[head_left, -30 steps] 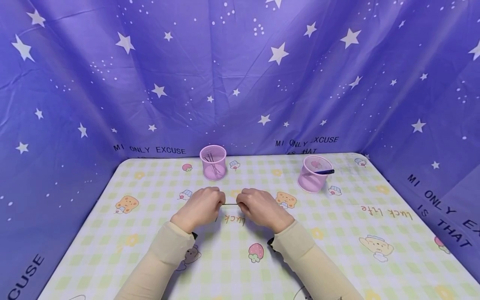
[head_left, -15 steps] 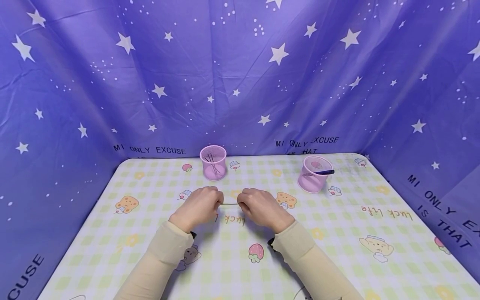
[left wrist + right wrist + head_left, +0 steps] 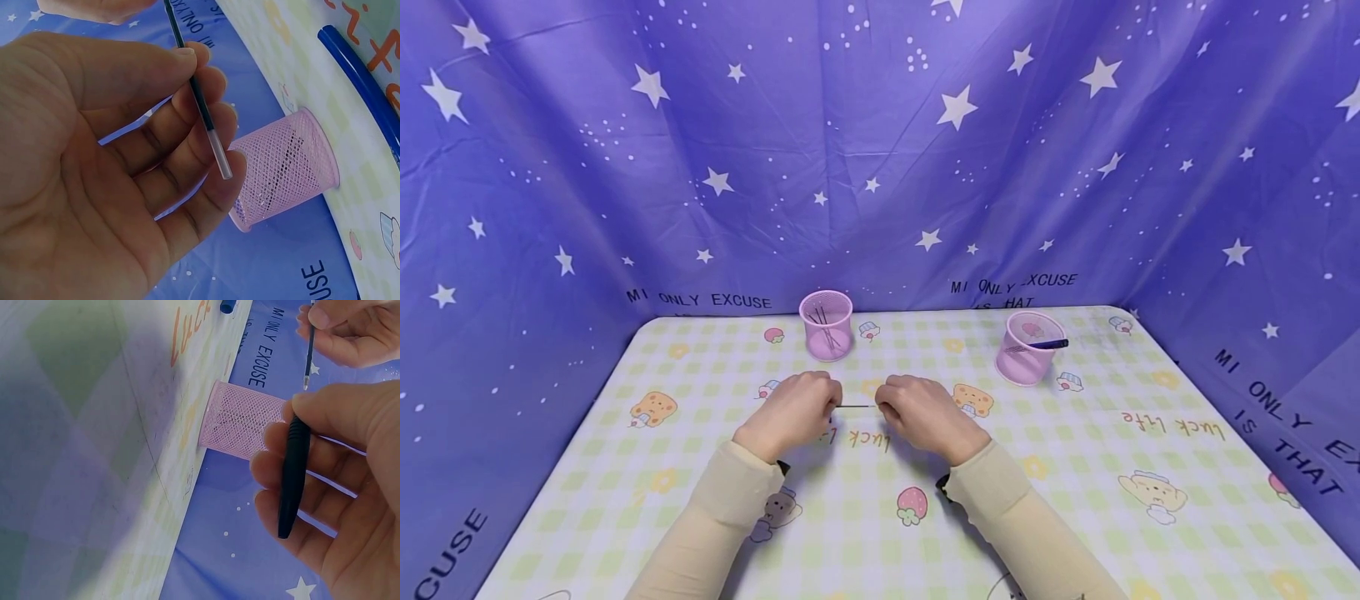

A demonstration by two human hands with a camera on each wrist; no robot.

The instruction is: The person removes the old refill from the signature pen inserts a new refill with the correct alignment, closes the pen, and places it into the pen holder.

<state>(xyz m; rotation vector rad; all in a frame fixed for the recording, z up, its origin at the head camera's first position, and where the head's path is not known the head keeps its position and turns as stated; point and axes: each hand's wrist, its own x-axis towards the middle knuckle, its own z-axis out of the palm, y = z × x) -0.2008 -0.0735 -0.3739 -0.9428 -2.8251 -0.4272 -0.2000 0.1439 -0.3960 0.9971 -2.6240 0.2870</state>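
Left hand pinching a refill, right hand gripping a pen barrel, two pink cups standing beyond them on the table.

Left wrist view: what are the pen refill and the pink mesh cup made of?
Pen refill: likely plastic, smooth; the dark tube has a translucent end.
Pink mesh cup: probably metal with a pink painted or coated finish, going by the fine open lattice and thin rim; plastic not ruled out.
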